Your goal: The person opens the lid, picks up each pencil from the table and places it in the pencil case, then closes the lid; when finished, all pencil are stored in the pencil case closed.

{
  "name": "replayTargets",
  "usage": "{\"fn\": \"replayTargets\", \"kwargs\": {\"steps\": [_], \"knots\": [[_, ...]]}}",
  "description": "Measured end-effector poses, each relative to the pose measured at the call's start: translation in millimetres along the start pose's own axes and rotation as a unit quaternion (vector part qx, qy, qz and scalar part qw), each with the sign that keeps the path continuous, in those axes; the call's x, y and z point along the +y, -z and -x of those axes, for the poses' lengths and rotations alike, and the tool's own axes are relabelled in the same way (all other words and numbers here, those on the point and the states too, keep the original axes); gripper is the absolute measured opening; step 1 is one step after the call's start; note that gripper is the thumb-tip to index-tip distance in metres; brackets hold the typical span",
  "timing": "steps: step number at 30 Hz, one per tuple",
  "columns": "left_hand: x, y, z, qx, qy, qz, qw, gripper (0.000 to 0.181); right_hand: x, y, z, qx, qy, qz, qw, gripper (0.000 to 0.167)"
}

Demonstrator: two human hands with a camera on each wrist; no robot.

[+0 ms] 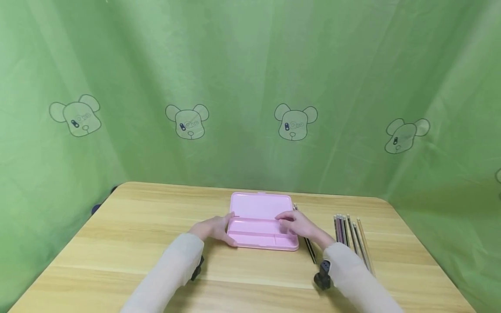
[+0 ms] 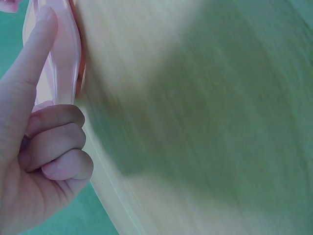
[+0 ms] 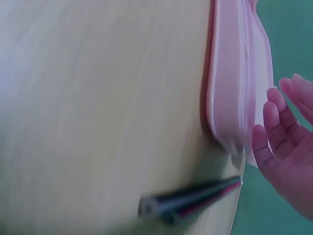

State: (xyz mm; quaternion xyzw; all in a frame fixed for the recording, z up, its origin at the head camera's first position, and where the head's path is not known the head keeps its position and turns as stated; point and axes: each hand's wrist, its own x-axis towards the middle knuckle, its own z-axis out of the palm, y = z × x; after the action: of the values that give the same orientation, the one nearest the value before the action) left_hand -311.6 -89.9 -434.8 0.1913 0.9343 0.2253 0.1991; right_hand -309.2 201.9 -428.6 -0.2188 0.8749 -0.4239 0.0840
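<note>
A pink pencil case (image 1: 260, 206) lies unfolded on the table, its compartments bare in the head view. My left hand (image 1: 215, 228) grips its left side, the thumb at the front corner; in the left wrist view, the thumb of that hand (image 2: 14, 122) lies along the pink wall (image 2: 66, 54) and the other fingers are curled. Over the case's right part is my right hand (image 1: 299, 224). The right wrist view shows this hand (image 3: 293, 152) with loosely bent fingers, holding nothing, beside the case (image 3: 227, 73). Whether it touches the case I cannot tell.
Dark pencils (image 1: 310, 250) lie just right of the case, also low in the right wrist view (image 3: 190, 198). Farther right, several more pencils (image 1: 340, 230) lie side by side, partly behind the right sleeve (image 1: 356, 274). A green curtain (image 1: 242, 161) hangs behind the wooden table (image 1: 250, 278).
</note>
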Motion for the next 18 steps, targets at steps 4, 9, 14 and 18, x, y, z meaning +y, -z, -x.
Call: {"fn": "replayTargets", "kwargs": {"steps": [4,9,14,18], "knots": [[1.5,1.4,1.3,0.001,-0.011,0.006,0.9999,0.106,8,9,5.5,0.027,0.005,0.026,0.9993,0.026],[3.7,0.7,1.5,-0.001,-0.015,0.006,0.9999,0.106,31,19,10.7,0.046,-0.009,0.026,0.9986,0.03],[0.8,0.4,0.7,-0.002,-0.01,0.005,0.9999,0.107,40,27,16.2,0.063,-0.029,0.042,0.9967,0.038],[-0.9,1.0,0.3,0.003,-0.014,0.005,0.9999,0.107,44,33,21.4,0.059,-0.056,0.057,0.9951,0.045]]}}
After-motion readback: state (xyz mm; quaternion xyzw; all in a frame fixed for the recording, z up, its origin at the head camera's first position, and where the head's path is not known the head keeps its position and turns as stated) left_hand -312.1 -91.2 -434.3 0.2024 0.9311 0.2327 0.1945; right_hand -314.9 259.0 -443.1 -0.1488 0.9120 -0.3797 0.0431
